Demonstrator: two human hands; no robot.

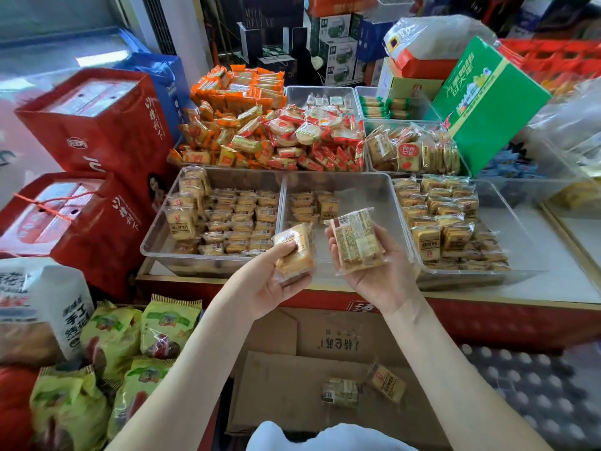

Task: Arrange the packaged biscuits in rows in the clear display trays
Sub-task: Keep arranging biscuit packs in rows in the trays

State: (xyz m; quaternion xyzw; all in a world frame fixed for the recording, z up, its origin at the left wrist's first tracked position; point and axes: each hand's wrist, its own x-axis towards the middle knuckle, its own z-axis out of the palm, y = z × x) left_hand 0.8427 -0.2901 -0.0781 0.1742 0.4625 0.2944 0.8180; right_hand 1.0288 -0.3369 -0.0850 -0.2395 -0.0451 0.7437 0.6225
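Note:
My left hand [270, 281] grips a clear-wrapped biscuit pack [297, 252] just in front of the middle tray's near rim. My right hand [377, 275] holds a second biscuit pack [356, 239], label side up, in its curled palm. The middle clear tray [367, 193] has a few packs stacked at its back left. The left clear tray [156, 237] is filled with rows of packs. The right clear tray [527, 242] holds rows on its left half. Two more packs [364, 387] lie on the cardboard below.
Behind the trays are heaps of orange and red snack packs [260, 135] and more clear bins. Red gift boxes [94, 131] stand on the left, a green carton [487, 102] leans at the right. Green bags [136, 336] lie on the floor at lower left.

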